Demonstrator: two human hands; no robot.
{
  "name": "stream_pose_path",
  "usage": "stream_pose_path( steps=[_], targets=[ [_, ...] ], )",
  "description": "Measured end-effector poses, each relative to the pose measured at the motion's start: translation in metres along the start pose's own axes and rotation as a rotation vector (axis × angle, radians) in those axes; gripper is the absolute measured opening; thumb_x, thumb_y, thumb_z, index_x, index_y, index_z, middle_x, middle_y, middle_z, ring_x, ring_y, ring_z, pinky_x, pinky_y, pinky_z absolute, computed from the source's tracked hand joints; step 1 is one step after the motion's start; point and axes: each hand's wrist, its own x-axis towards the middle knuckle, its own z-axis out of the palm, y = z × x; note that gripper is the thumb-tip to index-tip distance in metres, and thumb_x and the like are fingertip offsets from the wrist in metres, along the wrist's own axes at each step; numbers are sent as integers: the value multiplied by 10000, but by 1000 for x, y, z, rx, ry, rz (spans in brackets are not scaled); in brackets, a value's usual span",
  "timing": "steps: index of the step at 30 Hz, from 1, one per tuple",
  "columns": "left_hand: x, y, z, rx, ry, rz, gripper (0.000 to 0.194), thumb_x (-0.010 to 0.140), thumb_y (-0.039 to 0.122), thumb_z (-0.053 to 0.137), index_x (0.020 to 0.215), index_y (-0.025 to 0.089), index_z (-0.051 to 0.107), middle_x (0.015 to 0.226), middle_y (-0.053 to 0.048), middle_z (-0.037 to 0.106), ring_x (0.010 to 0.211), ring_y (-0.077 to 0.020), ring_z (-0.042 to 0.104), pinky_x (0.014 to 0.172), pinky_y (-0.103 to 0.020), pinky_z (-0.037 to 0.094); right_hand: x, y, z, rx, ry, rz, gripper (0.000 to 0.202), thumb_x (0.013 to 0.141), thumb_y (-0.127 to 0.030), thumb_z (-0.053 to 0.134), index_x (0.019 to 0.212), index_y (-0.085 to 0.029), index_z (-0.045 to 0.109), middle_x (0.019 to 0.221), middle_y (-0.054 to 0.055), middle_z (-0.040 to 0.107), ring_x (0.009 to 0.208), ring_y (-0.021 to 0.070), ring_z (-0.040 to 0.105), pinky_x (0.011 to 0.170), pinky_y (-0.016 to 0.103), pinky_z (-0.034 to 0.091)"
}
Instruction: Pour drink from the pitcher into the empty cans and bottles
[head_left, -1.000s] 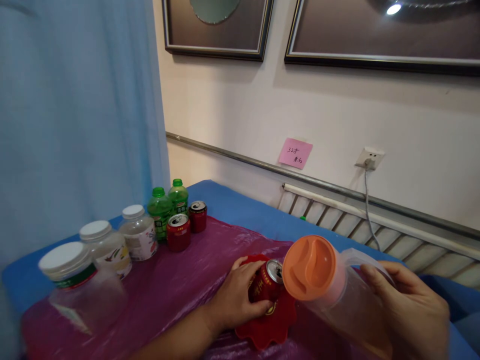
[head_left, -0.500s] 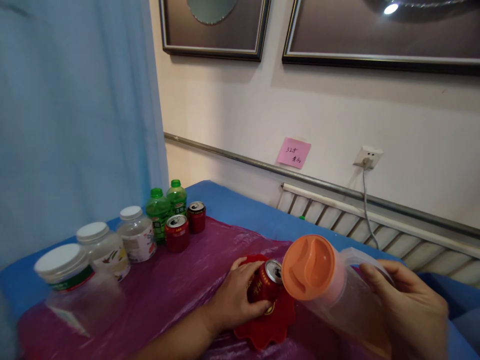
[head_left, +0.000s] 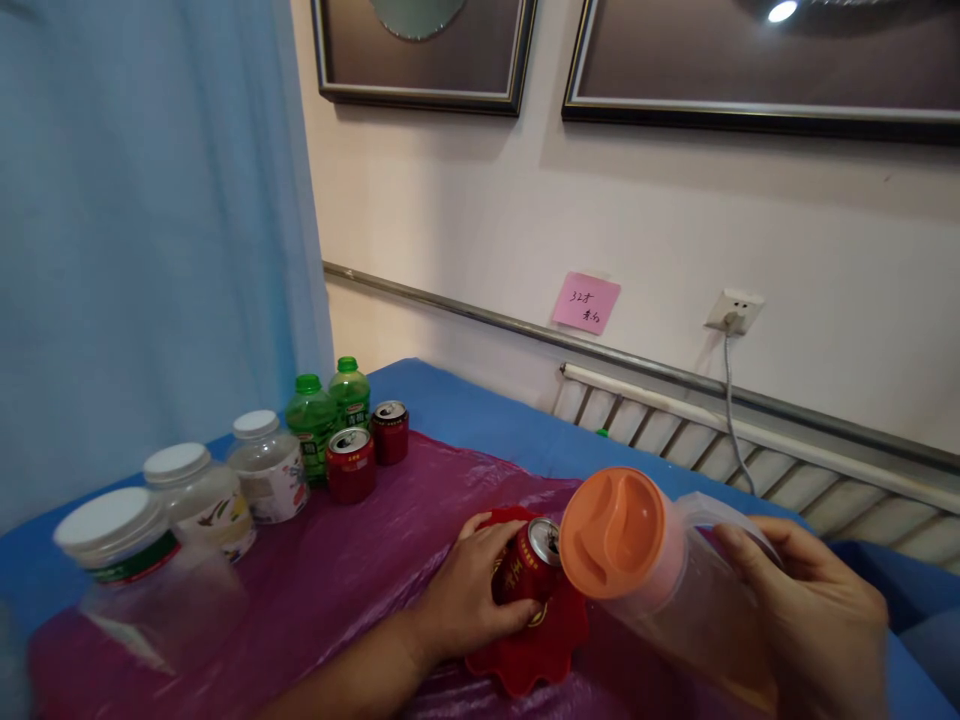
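Observation:
My left hand (head_left: 469,590) is wrapped round a red drink can (head_left: 531,565), whose opened top leans toward the right. Under the can lies a red scalloped mat (head_left: 525,655). My right hand (head_left: 817,610) grips the handle of a clear plastic pitcher (head_left: 697,620) with an orange lid (head_left: 616,533). The pitcher is tipped to the left, its lid at the rim of the can. Brownish liquid shows in the pitcher's lower part. Whether liquid is flowing between pitcher and can, I cannot tell.
Several clear jars with white lids (head_left: 112,520) stand on the left. Beyond them are two green bottles (head_left: 311,420) and two more red cans (head_left: 351,468). Purple plastic sheeting (head_left: 360,560) covers part of the blue tabletop (head_left: 450,405). A radiator (head_left: 675,430) runs along the wall.
Both hands keep their hold on the can and the pitcher, with the pitcher still tilted at the can's rim. The whole view has shifted very slightly.

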Motion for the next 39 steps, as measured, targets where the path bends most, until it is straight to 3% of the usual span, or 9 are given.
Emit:
stream_pose_path(
  steps=[6, 18, 39],
  targets=[
    [0, 1, 1, -3, 2, 3, 746, 630, 256, 849, 1330, 241, 593, 1361, -77, 680, 1295, -331, 584, 1246, -553, 223, -1, 1, 0, 6, -6, 60, 484, 589, -520, 915, 913, -198, 754, 704, -18, 672, 629, 163, 584, 492, 205, 465],
    [1, -4, 1, -10, -7, 12, 746, 627, 240, 850, 1326, 248, 591, 1354, -56, 681, 1290, -315, 587, 1249, -534, 218, 2, 11, -1, 3, 37, -11, 505, 599, -521, 915, 944, -188, 759, 728, -4, 690, 635, 173, 601, 491, 217, 469],
    [1, -3, 1, -7, -6, 18, 737, 630, 260, 849, 1322, 250, 596, 1358, -74, 681, 1286, -323, 589, 1243, -549, 213, 2, 16, -1, 29, 19, 38, 489, 604, -525, 916, 945, -209, 764, 753, -11, 682, 644, 167, 598, 496, 215, 475]
  ],
)
